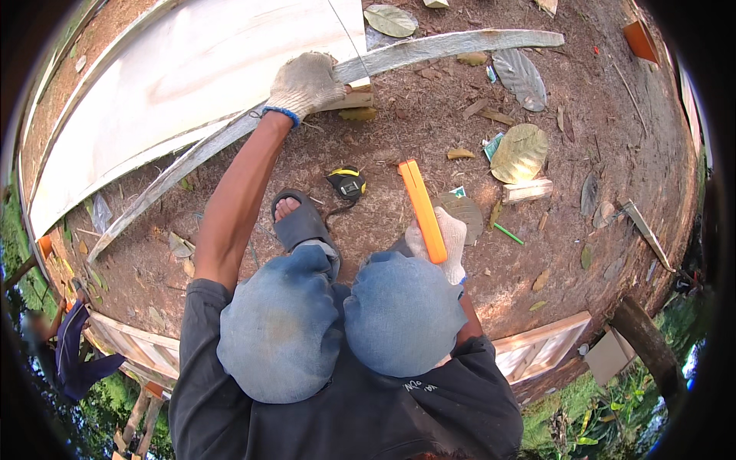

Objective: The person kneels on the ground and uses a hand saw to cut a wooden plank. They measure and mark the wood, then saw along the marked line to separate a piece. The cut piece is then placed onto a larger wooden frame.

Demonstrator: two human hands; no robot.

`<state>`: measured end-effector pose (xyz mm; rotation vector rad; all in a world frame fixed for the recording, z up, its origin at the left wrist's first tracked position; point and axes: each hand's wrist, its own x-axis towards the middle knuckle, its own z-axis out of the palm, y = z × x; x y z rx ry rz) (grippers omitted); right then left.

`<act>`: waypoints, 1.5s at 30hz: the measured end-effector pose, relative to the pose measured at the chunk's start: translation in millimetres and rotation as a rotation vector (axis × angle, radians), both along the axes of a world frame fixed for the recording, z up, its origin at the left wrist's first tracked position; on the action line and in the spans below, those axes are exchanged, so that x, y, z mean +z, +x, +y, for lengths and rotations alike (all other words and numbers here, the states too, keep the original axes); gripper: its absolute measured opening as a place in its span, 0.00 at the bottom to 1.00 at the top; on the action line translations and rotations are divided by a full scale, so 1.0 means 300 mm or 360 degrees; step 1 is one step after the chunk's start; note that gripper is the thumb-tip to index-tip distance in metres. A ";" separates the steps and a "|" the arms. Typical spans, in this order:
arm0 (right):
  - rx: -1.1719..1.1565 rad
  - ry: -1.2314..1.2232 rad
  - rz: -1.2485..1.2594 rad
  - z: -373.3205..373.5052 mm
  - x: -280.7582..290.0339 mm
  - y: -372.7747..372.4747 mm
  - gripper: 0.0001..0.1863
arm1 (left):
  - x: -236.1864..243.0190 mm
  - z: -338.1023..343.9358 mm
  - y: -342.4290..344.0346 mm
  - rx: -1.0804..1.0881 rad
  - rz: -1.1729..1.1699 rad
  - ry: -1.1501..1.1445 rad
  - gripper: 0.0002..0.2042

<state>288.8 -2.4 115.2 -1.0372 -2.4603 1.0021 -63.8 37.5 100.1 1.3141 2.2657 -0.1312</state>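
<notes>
Squatting posture with both hands in use over a brown earth floor (537, 253) scattered with leaves. The long, pale, rough-surfaced wooden strip (468, 47) lies crosswise ahead of the knees, beside a broad white flat panel (192, 77); a short light-brown wooden block (359, 100) sits just below it near the grip, probably serving to raise it off the ground. The left hand (305, 83), in a cream knitted glove with a blue cuff edge, is closed over the strip, apparently to steady it. The right hand (455, 236), similarly gloved, appears wrapped around a bright orange, elongated tool handle (422, 211); its fingers are largely hidden. A thin dark line (349, 34) across the strip, roughly aligned with this handle, may be a blade seen edge-on. The left forearm reaches well forward, nearly straight, whereas the right arm stays low and passes outside the right knee in faded blue denim (402, 314). A black-and-yellow tape measure (349, 184) rests between them.
</notes>
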 end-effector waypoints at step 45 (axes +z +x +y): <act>-0.0035 -0.0115 -0.0093 -0.045 0.036 0.134 0.11 | -0.067 -0.001 -0.046 -0.0103 0.0049 0.0139 0.26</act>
